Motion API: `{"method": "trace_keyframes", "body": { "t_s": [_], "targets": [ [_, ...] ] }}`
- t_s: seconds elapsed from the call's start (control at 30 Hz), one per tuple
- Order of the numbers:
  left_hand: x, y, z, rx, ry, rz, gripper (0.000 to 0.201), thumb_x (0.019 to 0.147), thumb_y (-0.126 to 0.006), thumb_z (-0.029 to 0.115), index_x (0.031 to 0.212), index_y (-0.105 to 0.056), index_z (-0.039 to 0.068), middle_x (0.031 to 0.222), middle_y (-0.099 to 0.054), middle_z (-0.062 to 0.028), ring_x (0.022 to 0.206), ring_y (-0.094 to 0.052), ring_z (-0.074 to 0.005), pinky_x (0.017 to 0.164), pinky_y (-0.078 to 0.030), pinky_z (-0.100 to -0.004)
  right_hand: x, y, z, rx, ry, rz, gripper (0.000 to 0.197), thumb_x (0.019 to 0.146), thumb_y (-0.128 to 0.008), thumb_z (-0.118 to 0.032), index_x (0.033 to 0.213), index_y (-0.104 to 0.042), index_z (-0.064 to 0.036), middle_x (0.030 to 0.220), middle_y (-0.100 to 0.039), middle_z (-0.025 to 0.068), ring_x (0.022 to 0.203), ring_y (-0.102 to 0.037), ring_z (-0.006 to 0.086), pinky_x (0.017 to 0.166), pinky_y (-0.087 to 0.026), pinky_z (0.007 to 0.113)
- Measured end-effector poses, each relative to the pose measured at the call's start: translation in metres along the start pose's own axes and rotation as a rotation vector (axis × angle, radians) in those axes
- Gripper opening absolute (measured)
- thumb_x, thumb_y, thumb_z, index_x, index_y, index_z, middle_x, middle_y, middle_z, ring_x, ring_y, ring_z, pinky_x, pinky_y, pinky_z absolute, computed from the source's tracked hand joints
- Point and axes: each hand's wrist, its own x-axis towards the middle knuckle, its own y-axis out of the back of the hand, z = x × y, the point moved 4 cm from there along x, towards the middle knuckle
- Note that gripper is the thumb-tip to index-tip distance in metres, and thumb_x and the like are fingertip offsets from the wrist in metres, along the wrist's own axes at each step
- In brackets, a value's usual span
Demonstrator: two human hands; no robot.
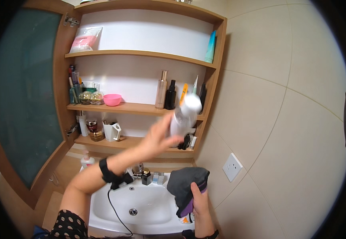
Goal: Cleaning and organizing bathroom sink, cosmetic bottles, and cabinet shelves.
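My left hand (159, 133) is wrapped round a clear bottle (184, 116) with a white cap, raised in front of the cabinet's right side. The bottle is smeared by motion and tilted, its cap in front of the middle shelf. Lower down, at the sink's right rim, my right hand (199, 201) grips a dark grey cloth (187, 179) with purple along its edge. Part of a white and orange item (185, 219) shows beneath the cloth; its kind is hidden.
The wooden cabinet's glass door (25, 95) stands open at left. A tall pinkish bottle (161, 91), a black bottle (170, 95) and a pink bowl (112, 99) share the middle shelf. Below is a white sink (113, 215) with a black cord. A socket (232, 167) is on the right wall.
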Motion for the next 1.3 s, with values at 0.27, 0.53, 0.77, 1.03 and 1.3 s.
{"method": "trace_keyframes", "body": {
  "t_s": [0.27,0.53,0.77,1.03,1.3],
  "targets": [
    [0.217,0.046,-0.009,-0.22,0.109,0.248,0.071,0.081,-0.075,0.027,0.13,-0.036,-0.005,0.116,-0.059,-0.0212,0.105,-0.061,-0.0259,0.091,-0.051,-0.0391,-0.035,0.06,0.019,-0.064,-0.104,-0.03,0.043,0.088,-0.062,-0.005,0.128,-0.048,-0.0008,0.118,-0.06,0.0103,0.108,-0.058,0.0205,0.095,-0.047,0.035],
    [0.324,0.032,-0.061,0.076,0.228,0.363,0.059,0.081,-0.074,0.023,0.122,-0.043,-0.006,0.117,-0.057,-0.0212,0.109,-0.059,-0.0299,0.091,-0.049,-0.0401,-0.045,0.103,0.054,-0.227,-0.146,0.08,0.044,0.087,-0.062,0.0,0.129,-0.047,-0.0004,0.12,-0.057,0.0072,0.108,-0.055,0.0186,0.093,-0.047,0.032],
    [0.357,0.02,-0.106,0.326,0.48,0.402,0.069,0.073,-0.081,0.027,0.122,-0.046,-0.007,0.125,-0.046,-0.0265,0.101,-0.058,-0.0399,0.079,-0.058,-0.0402,-0.046,0.105,0.05,-0.14,-0.105,0.121,0.047,0.086,-0.065,-0.001,0.129,-0.048,-0.0003,0.118,-0.058,0.0076,0.105,-0.055,0.0182,0.092,-0.047,0.032],
    [0.363,0.009,-0.117,0.358,0.462,0.432,0.057,0.074,-0.081,0.025,0.112,-0.053,-0.007,0.106,-0.064,-0.0222,0.096,-0.064,-0.0324,0.081,-0.053,-0.0391,-0.042,0.099,0.03,-0.077,-0.208,0.225,0.045,0.087,-0.065,-0.004,0.128,-0.048,0.0003,0.117,-0.059,0.009,0.103,-0.057,0.0199,0.089,-0.049,0.033],
    [0.363,-0.002,-0.116,0.438,0.347,0.385,0.072,0.07,-0.084,0.027,0.116,-0.043,-0.009,0.108,-0.06,-0.0298,0.1,-0.061,-0.0412,0.084,-0.053,-0.0429,-0.053,0.097,0.025,-0.098,-0.207,0.2,0.042,0.087,-0.064,-0.004,0.127,-0.05,0.0006,0.115,-0.06,0.0083,0.103,-0.057,0.0195,0.09,-0.047,0.032]
  ]
}}
